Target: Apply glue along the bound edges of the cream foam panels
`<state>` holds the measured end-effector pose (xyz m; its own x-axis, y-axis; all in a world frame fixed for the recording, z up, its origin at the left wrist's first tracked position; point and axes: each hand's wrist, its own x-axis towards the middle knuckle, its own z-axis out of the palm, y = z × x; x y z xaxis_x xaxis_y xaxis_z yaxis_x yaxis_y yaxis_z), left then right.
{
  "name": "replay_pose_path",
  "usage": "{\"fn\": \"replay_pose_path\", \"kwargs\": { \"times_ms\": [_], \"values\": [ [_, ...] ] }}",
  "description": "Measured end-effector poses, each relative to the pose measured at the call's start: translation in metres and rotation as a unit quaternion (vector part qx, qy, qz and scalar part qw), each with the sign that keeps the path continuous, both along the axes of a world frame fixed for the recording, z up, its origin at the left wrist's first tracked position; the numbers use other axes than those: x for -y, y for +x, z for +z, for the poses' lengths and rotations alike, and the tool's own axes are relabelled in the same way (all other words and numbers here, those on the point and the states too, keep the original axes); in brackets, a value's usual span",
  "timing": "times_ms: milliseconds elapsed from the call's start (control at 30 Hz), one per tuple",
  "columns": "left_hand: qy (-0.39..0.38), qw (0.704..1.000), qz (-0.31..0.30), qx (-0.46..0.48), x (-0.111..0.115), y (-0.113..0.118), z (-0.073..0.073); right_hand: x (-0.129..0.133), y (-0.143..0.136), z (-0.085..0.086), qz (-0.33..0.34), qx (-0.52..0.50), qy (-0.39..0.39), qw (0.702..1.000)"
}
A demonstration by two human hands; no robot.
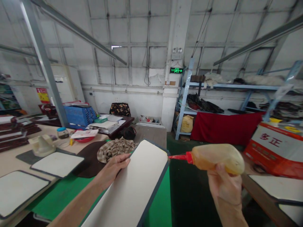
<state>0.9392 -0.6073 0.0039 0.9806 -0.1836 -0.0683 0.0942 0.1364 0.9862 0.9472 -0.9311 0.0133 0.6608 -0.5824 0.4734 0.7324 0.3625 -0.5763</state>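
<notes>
My left hand (117, 167) grips the left edge of a long cream panel (139, 179) with a dark blue border, which is held up at a slant. My right hand (226, 186) is closed around a squeeze bottle (216, 157) of amber liquid, probably glue. The bottle lies nearly level, and its red nozzle (180, 157) points left, with the tip at the panel's upper right corner. Whether liquid is coming out cannot be made out. Below the panel is a green work surface (68, 192).
Similar bordered panels (58, 164) lie on the left table, near a cream tape dispenser (42, 145) and a lidded jar (62, 133). A checkered cloth (115, 149) is bunched behind my left hand. At right stand a red-and-white can (276, 148) and a blue shelf rack (187, 97).
</notes>
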Motion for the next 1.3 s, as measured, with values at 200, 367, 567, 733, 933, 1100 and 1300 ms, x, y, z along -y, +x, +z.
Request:
{"fn": "replay_pose_path", "kwargs": {
  "times_ms": [200,367,567,733,933,1100,1300],
  "values": [
    [-0.007,1.0,0.03,0.004,-0.013,-0.007,0.0,-0.014,0.004,-0.005,0.013,-0.012,-0.014,1.0],
    [-0.04,0.997,0.062,-0.012,-0.034,-0.009,-0.004,-0.038,0.004,-0.008,0.031,-0.026,-0.027,0.999],
    [-0.055,0.996,0.061,-0.019,-0.065,-0.006,-0.01,-0.072,0.007,-0.009,0.061,-0.055,-0.015,0.997],
    [-0.072,0.995,0.062,-0.033,-0.087,-0.003,-0.013,-0.096,0.008,-0.013,0.085,-0.074,-0.007,0.994],
    [-0.079,0.993,0.073,-0.055,-0.109,0.003,-0.012,-0.12,0.007,-0.019,0.099,-0.09,-0.035,0.99],
    [-0.089,0.991,0.068,-0.069,-0.125,0.014,-0.016,-0.135,0.002,-0.021,0.127,-0.1,-0.059,0.985],
    [-0.117,0.986,0.089,-0.084,-0.134,0.029,-0.025,-0.145,-0.003,-0.026,0.144,-0.109,-0.075,0.981]
  ]
}}
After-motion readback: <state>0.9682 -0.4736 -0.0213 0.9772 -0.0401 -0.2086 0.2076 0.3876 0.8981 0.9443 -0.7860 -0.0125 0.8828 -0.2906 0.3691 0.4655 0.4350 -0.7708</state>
